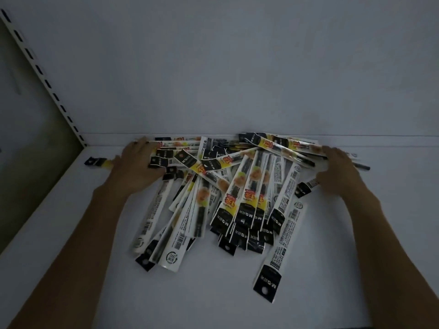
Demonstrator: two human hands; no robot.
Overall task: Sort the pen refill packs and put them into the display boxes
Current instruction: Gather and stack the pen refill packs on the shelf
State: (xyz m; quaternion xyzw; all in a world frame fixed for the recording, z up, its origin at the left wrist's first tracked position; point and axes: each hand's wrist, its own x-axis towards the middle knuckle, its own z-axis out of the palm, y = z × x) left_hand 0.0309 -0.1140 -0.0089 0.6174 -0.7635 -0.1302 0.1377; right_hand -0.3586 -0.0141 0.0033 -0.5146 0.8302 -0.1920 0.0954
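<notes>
The pen refill packs lie in one loose, criss-crossed heap on the white shelf, between the two hands. The left hand rests on the heap's left flank with fingers spread flat over the black header cards. The right hand is laid over the ends of the topmost packs on the far side. In this dim light I cannot tell whether its thumb pinches them from beneath.

Each pack looks long, thin and very light: a glossy film sleeve over a slim refill, stiff along its length but easily bent. They are likely to slide over one another and fan out if squeezed from the sides. The black header end with the hang hole seems the firmest place to pinch, or the middle of a squared-up bundle.

A stray pack pokes out just beyond the left hand's outer side. A loose dark refill lies just outside the right hand. Nearer the person than the right hand, a lone pack sits at the heap's edge. The back wall stands close behind both hands, and a slotted upright rises beyond the left. No display boxes are in view.
</notes>
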